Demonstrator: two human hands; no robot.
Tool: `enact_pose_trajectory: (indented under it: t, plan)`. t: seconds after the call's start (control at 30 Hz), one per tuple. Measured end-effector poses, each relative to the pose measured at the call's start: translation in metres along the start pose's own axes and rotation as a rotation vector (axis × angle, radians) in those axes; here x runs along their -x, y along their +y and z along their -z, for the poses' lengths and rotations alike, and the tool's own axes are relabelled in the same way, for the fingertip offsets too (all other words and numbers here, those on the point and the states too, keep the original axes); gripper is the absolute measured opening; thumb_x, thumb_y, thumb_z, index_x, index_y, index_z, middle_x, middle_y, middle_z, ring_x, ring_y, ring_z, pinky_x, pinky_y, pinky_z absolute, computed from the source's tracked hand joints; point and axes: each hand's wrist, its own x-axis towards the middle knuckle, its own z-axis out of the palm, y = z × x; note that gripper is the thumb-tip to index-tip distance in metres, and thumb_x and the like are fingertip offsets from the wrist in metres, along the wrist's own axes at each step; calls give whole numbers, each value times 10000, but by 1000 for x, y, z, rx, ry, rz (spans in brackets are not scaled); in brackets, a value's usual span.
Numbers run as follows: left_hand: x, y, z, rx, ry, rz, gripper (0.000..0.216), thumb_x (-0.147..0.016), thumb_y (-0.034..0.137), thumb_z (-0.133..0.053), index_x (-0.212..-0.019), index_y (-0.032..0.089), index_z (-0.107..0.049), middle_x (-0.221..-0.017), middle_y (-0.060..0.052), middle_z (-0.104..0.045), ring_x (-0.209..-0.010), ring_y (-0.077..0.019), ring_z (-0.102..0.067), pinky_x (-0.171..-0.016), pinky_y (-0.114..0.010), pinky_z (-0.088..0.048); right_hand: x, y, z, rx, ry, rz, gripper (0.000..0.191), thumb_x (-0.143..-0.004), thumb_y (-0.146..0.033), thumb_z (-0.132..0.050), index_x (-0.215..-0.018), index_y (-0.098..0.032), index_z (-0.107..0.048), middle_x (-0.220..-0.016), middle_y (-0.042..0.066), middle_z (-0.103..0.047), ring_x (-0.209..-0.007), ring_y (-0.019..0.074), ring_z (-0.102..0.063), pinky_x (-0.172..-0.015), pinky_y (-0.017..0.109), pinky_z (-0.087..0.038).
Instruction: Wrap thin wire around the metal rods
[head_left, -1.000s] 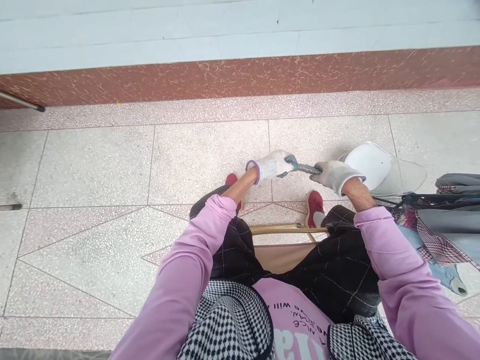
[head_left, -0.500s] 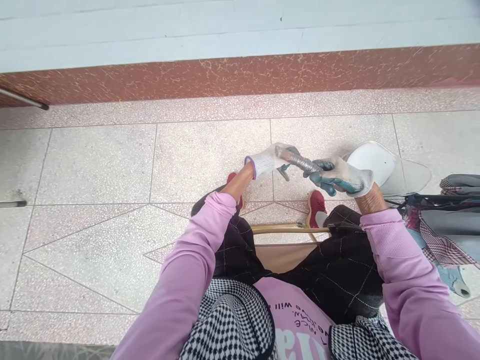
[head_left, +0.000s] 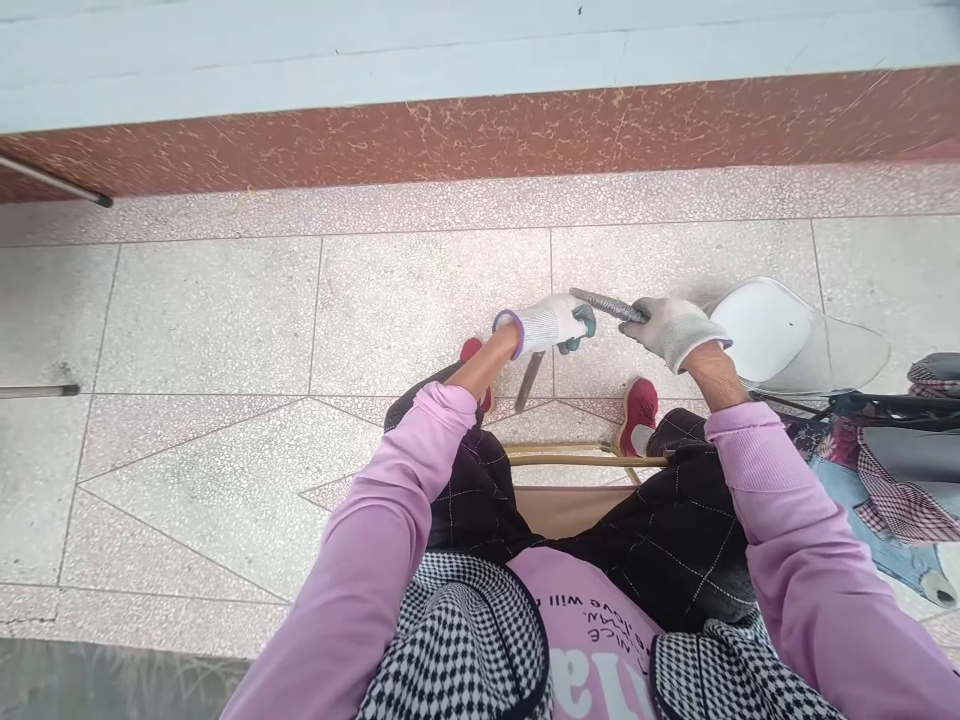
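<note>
Terrazzo floor (head_left: 225,330) runs out ahead of the seated person's knees to a red-brown skirting band (head_left: 480,130); a white face shield (head_left: 780,335) lies just right of the hands, with bundled fabric (head_left: 892,460) further right. Left hand (head_left: 551,325), gloved, is closed around a flat blade (head_left: 529,382) hanging below the fist; its upper part is hidden. Right hand (head_left: 667,328), gloved, grips a grey ribbed rod (head_left: 607,305) angled toward the left hand. Shirt print (head_left: 592,620), upside down, reads partly "NICE"

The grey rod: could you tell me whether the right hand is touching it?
Touching. The head view shows the right hand closed over one end of the rod.
</note>
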Motion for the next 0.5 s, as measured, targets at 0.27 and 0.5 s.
enact_pose_trajectory:
  t: [0.27,0.5]
  plan:
    - [-9,8,-10,-76,-24,-56,204,-1164,156,-765,-985,181,-859,-931,-84,-788,-813,-169,-783,-752,-305,-634,17,-8,7,-909,-20,-36,242,-828,-278,-903,-985,-177,-748,-713,-6,-606,-492,122,-503,-355,260,-423]
    - [-11,7,-8,-148,86,-81,213,-1101,90,-737,-911,171,-789,-825,-66,-691,-760,-176,-716,-691,-296,-593,33,-8,8,-1012,-328,159,554,-628,-483,-1093,-939,-144,-785,-656,-14,-600,-452,104,-478,-331,248,-360]
